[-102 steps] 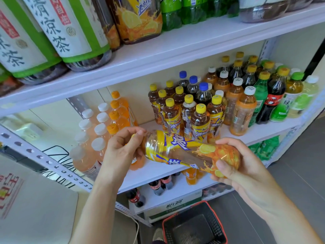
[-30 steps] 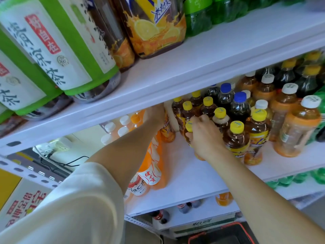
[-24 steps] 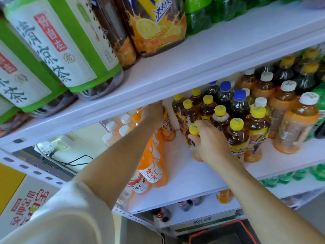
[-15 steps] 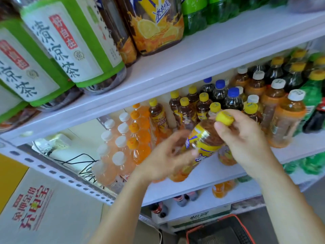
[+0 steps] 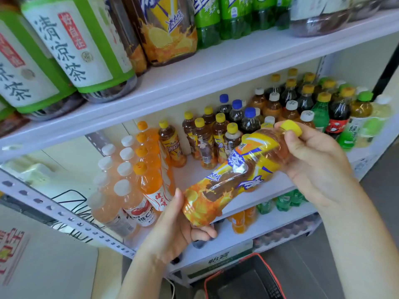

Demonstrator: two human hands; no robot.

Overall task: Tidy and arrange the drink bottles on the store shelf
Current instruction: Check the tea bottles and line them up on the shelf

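A yellow-capped iced tea bottle (image 5: 237,175) with a yellow and orange label lies tilted in front of the middle shelf (image 5: 194,178), cap up to the right. My left hand (image 5: 174,225) cups its base from below, fingers curled round it. My right hand (image 5: 313,160) grips its neck and shoulder just under the cap. Behind it stand several more iced tea bottles (image 5: 205,139) in rows, and one lone iced tea bottle (image 5: 171,143) stands apart to their left.
Orange drink bottles (image 5: 149,173) and pale white-capped bottles (image 5: 112,197) fill the shelf's left. Blue-capped, white-capped and green bottles (image 5: 319,113) crowd the right. Large bottles (image 5: 82,48) sit on the upper shelf. A red-rimmed basket (image 5: 244,277) stands on the floor below.
Both hands reached among the iced tea bottles, then drew one out. It has since tipped further over, and the left hand has slid down to its base.
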